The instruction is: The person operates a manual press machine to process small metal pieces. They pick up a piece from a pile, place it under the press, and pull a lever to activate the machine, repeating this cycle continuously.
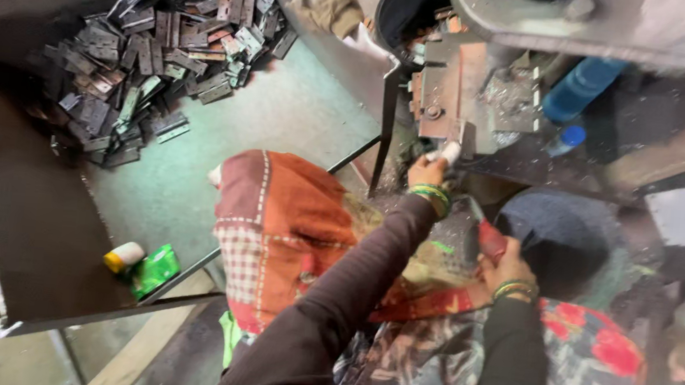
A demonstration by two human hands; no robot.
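the left hand [427, 173] has its fingers curled tight around a small whitish cylindrical handle [450, 152], which pokes up beyond the knuckles against the rusty metal press [442, 94]. the right hand [507, 269] is closed around a red-handled tool [490, 238] protruding above its thumb.

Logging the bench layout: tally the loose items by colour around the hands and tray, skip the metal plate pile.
Blue bottles: 1
Blue caps: 1
Green packets: 1
Yellow-capped white containers: 1
Red items in the right hand: 1
White pieces held by the left hand: 1
Total: 6
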